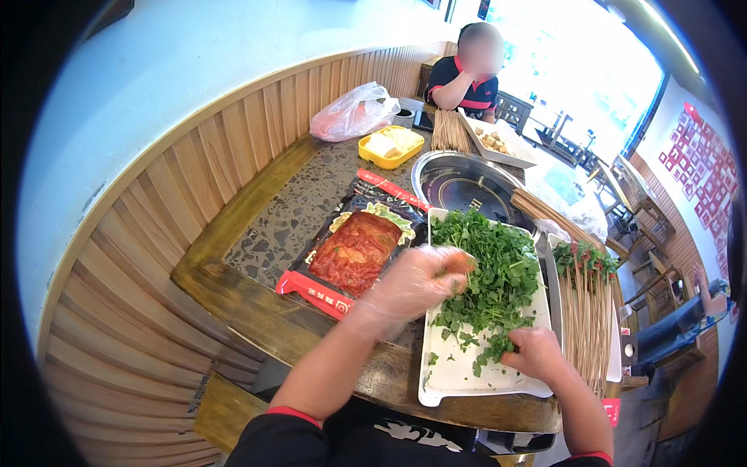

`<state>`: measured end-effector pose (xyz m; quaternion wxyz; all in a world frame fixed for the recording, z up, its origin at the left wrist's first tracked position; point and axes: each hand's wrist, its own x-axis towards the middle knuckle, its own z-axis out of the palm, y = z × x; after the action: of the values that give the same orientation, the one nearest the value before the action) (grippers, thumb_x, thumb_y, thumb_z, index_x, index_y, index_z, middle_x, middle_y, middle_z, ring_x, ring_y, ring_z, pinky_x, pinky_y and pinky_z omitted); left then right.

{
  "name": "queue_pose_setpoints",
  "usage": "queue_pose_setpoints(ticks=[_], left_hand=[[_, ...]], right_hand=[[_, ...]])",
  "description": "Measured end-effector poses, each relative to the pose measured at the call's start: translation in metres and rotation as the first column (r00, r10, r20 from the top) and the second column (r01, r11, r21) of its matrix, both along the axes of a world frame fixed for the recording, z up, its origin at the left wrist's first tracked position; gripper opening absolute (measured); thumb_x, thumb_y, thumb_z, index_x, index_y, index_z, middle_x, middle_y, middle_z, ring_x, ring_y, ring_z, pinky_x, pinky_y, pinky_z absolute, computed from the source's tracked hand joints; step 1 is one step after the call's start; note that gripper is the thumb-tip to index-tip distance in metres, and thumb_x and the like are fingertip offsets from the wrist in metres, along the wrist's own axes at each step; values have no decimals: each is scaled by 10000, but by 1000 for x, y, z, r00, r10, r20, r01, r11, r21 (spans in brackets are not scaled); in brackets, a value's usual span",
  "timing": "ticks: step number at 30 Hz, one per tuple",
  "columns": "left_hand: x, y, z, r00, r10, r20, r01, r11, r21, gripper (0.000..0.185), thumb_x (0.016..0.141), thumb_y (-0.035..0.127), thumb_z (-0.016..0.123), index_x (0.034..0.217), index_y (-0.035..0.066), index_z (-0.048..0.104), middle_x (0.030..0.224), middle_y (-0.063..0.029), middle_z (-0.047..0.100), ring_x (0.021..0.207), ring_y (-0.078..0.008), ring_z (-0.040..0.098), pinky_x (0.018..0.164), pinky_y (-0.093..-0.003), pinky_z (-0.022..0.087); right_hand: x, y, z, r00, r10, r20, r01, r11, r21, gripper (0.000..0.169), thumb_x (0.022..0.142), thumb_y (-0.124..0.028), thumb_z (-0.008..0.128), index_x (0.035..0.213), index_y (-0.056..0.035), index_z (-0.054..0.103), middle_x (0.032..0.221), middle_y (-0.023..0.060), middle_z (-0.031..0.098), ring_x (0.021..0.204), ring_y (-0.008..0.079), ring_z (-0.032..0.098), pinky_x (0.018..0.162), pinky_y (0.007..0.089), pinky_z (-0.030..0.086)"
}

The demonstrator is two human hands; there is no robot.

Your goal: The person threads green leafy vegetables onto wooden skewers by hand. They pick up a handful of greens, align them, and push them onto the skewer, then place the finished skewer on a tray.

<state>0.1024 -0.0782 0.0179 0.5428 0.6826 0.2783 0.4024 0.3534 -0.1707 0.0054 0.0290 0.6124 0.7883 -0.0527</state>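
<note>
A white rectangular tray [467, 382] holds a heap of leafy green cilantro [487, 262]. My left hand [429, 277], in a clear plastic glove, is over the tray's left side. Its fingers are closed on a small reddish piece of food [465, 262], mostly hidden by the glove. At the tray's lower right my bare right hand [534, 350] pinches a small bunch of cilantro [496, 347]. Left of the tray lies a red-and-black printed package [315, 298], with a slab of red, sauce-coated meat slices [353, 251] on it.
Right of the tray are skewers [589, 327] with green and red food, and a bundle of bare sticks [554, 216]. Behind are a round metal pan [417, 175], a yellow container [379, 160], a plastic bag [356, 114] and a tray of brown cubes [513, 154]. A person [464, 87] sits opposite.
</note>
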Motion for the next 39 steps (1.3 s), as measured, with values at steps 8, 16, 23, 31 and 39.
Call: queue_pose_setpoints(ticks=[8,16,23,31,39], left_hand=[[-108,48,15,895,257,-364,-282,959,-17,88,767,7,557,840,-22,596,719,-34,571,662,-108,508,630,-260,428],[-106,64,-9,296,338,-894,-2,936,353,161,707,145,600,815,38,656,826,-223,610,798,-368,589,703,-411,468],[-90,69,-27,158,425,-891,109,890,443,161,651,132,591,762,37,657,791,-202,627,754,-335,619,686,-395,500],[-106,47,6,700,264,-663,-320,947,39,82,706,42,561,759,11,615,647,-66,564,603,-132,514,547,-296,401],[-121,58,-9,936,137,-325,-219,948,-230,34,746,47,558,724,66,540,620,27,468,563,-74,433,522,-236,342]], right_hand=[[9,-10,-19,995,98,12,-97,993,-73,237,706,-265,637,752,-44,564,768,109,605,736,305,601,649,410,486],[-6,-12,-16,977,146,158,-145,989,-16,258,681,-320,653,704,-71,588,725,79,618,706,258,618,620,382,494],[0,-13,-17,982,69,176,-62,997,-40,275,707,-350,640,784,-89,601,795,80,624,757,264,617,644,393,491],[7,-15,-16,989,90,118,-90,996,-8,242,700,-301,650,835,-103,615,804,70,609,766,266,612,648,391,493],[7,-15,-15,986,108,127,-108,994,-5,239,701,-285,639,845,-97,613,802,83,597,768,275,610,643,395,494]])
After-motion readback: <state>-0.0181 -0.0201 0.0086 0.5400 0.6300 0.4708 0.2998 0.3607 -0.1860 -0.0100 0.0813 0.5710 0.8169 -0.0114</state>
